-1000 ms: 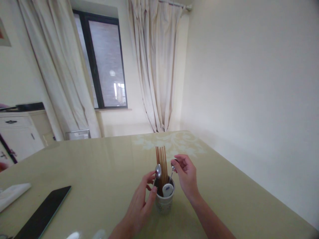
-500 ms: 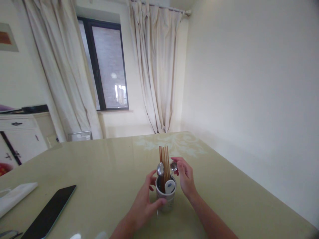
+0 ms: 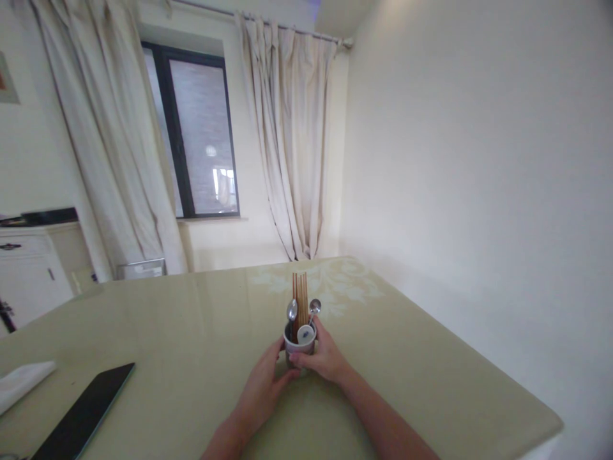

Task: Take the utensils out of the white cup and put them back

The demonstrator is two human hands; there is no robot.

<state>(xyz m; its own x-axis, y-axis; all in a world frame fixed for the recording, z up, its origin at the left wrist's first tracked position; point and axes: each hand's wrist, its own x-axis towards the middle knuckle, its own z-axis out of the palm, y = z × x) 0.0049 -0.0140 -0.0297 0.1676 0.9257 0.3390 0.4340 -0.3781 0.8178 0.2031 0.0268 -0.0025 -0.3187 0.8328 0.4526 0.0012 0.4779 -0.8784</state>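
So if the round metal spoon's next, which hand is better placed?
Probably the right hand: it's on the cup's right side, just below that spoon. The left hand is at the cup's left, with chopsticks in between.

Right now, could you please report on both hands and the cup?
Left hand and right hand around cup. Chopsticks and metal spoons standing inside. Dark flat slab off left, touching neither hand.

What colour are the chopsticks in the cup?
The chopsticks are brown, some redder, some lighter; best seen in the head view.
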